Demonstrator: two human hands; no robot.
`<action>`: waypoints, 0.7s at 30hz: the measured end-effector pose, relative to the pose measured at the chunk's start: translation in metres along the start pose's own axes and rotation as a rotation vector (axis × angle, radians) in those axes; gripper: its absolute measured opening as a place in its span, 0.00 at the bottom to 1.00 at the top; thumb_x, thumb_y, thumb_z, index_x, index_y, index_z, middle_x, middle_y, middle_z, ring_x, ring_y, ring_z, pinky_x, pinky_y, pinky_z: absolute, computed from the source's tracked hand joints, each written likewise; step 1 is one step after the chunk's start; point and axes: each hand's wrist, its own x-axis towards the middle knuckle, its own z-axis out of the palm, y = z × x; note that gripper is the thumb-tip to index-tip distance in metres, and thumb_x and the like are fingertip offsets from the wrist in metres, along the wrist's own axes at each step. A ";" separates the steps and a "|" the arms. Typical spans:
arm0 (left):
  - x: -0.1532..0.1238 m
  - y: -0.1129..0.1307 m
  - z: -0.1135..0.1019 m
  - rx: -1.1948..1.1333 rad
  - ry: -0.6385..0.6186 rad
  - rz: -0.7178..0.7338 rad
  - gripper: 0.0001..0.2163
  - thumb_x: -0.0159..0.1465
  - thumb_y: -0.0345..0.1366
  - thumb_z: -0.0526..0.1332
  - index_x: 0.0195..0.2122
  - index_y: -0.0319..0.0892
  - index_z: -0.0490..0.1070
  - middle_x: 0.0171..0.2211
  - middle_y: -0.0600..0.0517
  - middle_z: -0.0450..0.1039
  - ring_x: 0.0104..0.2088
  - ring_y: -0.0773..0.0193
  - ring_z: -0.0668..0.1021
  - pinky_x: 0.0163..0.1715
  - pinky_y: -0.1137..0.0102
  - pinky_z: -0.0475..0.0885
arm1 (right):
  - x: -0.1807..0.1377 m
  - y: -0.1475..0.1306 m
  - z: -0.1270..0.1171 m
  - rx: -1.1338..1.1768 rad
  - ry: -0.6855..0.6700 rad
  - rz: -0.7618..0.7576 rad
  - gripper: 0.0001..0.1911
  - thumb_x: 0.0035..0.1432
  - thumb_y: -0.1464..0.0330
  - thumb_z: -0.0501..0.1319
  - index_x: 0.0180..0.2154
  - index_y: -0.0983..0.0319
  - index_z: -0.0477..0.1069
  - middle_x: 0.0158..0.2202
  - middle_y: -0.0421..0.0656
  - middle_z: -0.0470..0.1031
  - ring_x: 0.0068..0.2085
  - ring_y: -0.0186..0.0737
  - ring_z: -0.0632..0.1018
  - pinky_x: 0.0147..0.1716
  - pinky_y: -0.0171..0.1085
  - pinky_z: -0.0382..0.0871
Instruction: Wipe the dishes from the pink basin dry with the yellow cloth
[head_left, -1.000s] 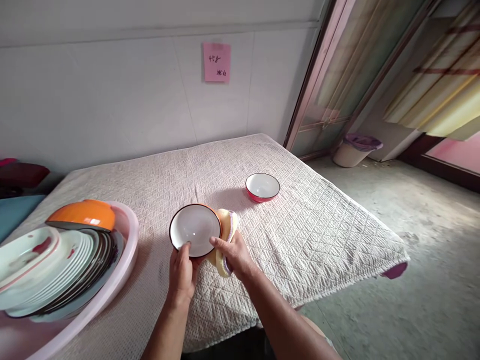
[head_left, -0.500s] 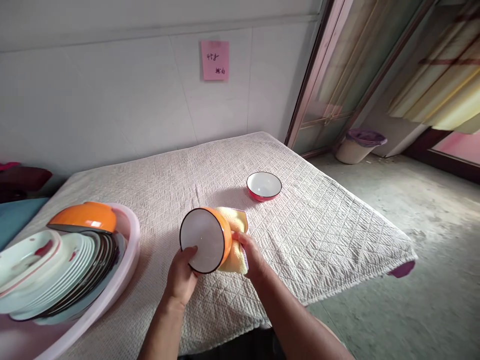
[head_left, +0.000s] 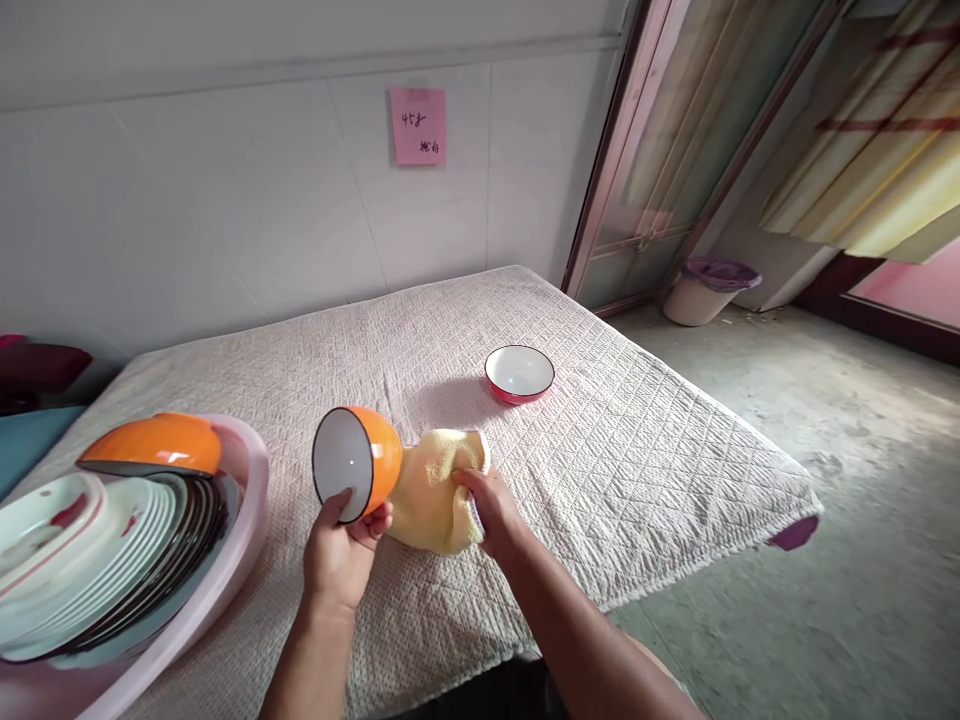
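My left hand [head_left: 337, 555] grips the rim of an orange bowl [head_left: 373, 458] with a white inside, held on its side with the opening facing left. My right hand [head_left: 487, 505] is closed on a yellow cloth [head_left: 429, 487] that is pressed against the bowl's orange outside. Both hover just above the quilted table cover [head_left: 637, 450]. A red bowl [head_left: 519, 374] with a white inside stands upright on the cover farther back to the right.
A pink basin [head_left: 225, 570] at the left edge holds several stacked plates [head_left: 97, 545] and an upturned orange bowl [head_left: 154, 445]. A pink note [head_left: 418, 125] sticks on the white wall. A bin [head_left: 705, 290] stands on the floor by the door at the right.
The orange bowl has turned from facing me to lying on its side, opening leftward. The cloth has moved from behind the rim to the bowl's outside.
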 end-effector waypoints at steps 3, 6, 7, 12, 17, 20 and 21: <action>-0.002 0.008 0.004 -0.015 0.028 0.070 0.04 0.54 0.29 0.63 0.32 0.37 0.74 0.25 0.49 0.79 0.22 0.62 0.80 0.20 0.72 0.77 | 0.005 0.002 -0.006 0.047 0.015 0.104 0.05 0.41 0.68 0.60 0.25 0.60 0.66 0.20 0.36 0.65 0.23 0.35 0.67 0.22 0.34 0.63; -0.011 0.016 0.025 0.026 0.051 0.107 0.04 0.53 0.28 0.63 0.30 0.37 0.73 0.25 0.49 0.78 0.23 0.61 0.80 0.19 0.72 0.77 | 0.007 0.004 -0.010 0.036 0.028 0.095 0.05 0.40 0.68 0.59 0.25 0.60 0.65 0.20 0.36 0.65 0.23 0.35 0.67 0.22 0.34 0.62; -0.015 0.018 0.035 0.042 0.053 0.112 0.04 0.53 0.27 0.62 0.30 0.36 0.73 0.25 0.49 0.78 0.23 0.61 0.80 0.19 0.72 0.77 | 0.006 0.004 -0.010 0.037 0.026 0.097 0.05 0.40 0.69 0.58 0.25 0.60 0.66 0.21 0.36 0.65 0.24 0.35 0.67 0.23 0.34 0.62; -0.025 0.020 0.095 0.145 0.010 0.122 0.05 0.55 0.27 0.63 0.33 0.34 0.74 0.25 0.49 0.76 0.23 0.61 0.79 0.19 0.72 0.76 | 0.002 0.001 -0.009 -0.019 0.008 0.073 0.04 0.38 0.71 0.56 0.24 0.60 0.65 0.21 0.36 0.64 0.25 0.34 0.66 0.23 0.33 0.61; -0.004 0.020 0.161 0.341 -0.168 0.142 0.07 0.58 0.30 0.63 0.37 0.33 0.73 0.21 0.48 0.73 0.19 0.62 0.78 0.17 0.73 0.74 | 0.007 0.004 -0.010 -0.045 0.001 0.061 0.05 0.38 0.70 0.56 0.24 0.60 0.67 0.20 0.36 0.65 0.24 0.35 0.66 0.23 0.33 0.62; 0.015 0.015 0.199 0.514 -0.214 0.198 0.07 0.59 0.29 0.61 0.38 0.34 0.73 0.22 0.48 0.73 0.22 0.59 0.80 0.20 0.72 0.75 | 0.013 0.010 -0.009 -0.053 0.017 0.052 0.03 0.39 0.69 0.59 0.23 0.60 0.68 0.19 0.36 0.65 0.24 0.37 0.67 0.24 0.34 0.64; 0.022 0.012 0.210 0.581 -0.216 0.208 0.07 0.59 0.29 0.61 0.38 0.35 0.73 0.23 0.48 0.74 0.24 0.58 0.81 0.23 0.70 0.76 | 0.014 0.012 -0.008 -0.057 0.020 0.050 0.03 0.39 0.69 0.59 0.23 0.60 0.68 0.18 0.36 0.66 0.24 0.37 0.68 0.24 0.34 0.64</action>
